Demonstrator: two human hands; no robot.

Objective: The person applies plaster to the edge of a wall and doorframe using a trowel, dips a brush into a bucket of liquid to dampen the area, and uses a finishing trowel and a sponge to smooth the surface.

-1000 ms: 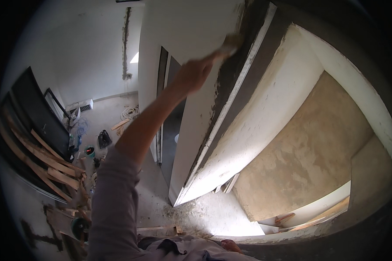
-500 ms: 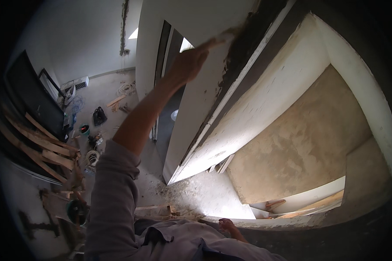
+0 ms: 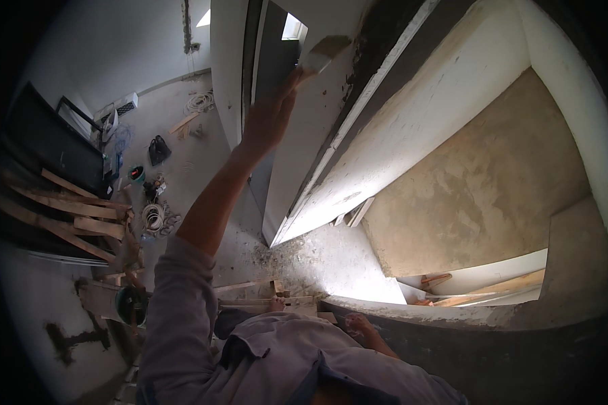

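I'm watching via the head cam. My L hand (image 3: 269, 121) is clamping the handle of a flat brush (image 3: 325, 54), fingers closed round it, bristles pointing up & to the R. The brush is sitting in front of the white wall (image 3: 307, 145), just L of the dark strip (image 3: 375, 37); can't tell if the bristles are touching. My R hand (image 3: 360, 327) is hanging low, nr the dark ledge (image 3: 452, 347), fingers partly curled; can't tell if it's holding anything. Beyond the wall's pale edge, a brown panel (image 3: 479, 182) is filling the R side. Far L, wood planks (image 3: 74, 208) are lying in a pile; btwn them & my forearm, a green bucket (image 3: 136, 173), black bag (image 3: 159, 150) & pale coil (image 3: 153, 217) are resting on the floor (image 3: 223, 219).
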